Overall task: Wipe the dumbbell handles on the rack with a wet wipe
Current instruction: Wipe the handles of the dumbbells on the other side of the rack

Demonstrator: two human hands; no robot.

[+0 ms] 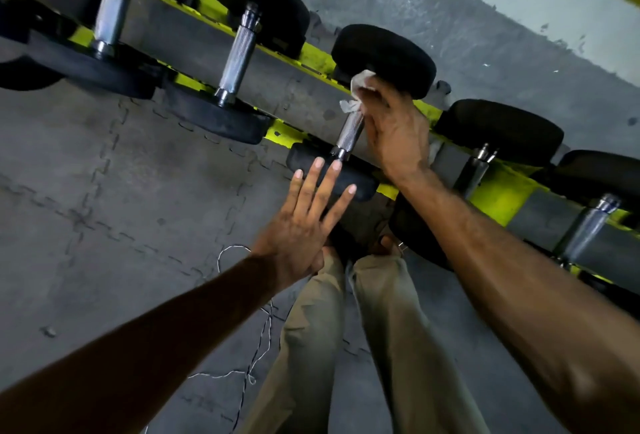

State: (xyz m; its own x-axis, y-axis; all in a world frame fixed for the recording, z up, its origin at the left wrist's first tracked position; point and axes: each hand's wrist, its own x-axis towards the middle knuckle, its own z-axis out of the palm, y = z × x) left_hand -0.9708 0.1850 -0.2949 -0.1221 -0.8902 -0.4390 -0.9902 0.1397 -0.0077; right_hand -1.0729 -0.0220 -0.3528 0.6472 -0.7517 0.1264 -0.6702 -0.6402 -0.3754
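Head view: right hand (391, 125) wraps limp white wet wipe (360, 81) round the rigid, grippy knurled steel handle (349, 133) mid-frame, left hand (298, 225) splayed empty.

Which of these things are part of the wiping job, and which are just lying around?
Part of the job: the wipe, gripped by the right hand; the dumbbell handle under it; the other handles; the yellow rack.
Lying about: the thin cord on the floor.

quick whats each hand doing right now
Left hand: open, fingers spread straight, holding nothing.
Right hand: grips the wet wipe against the dumbbell handle.
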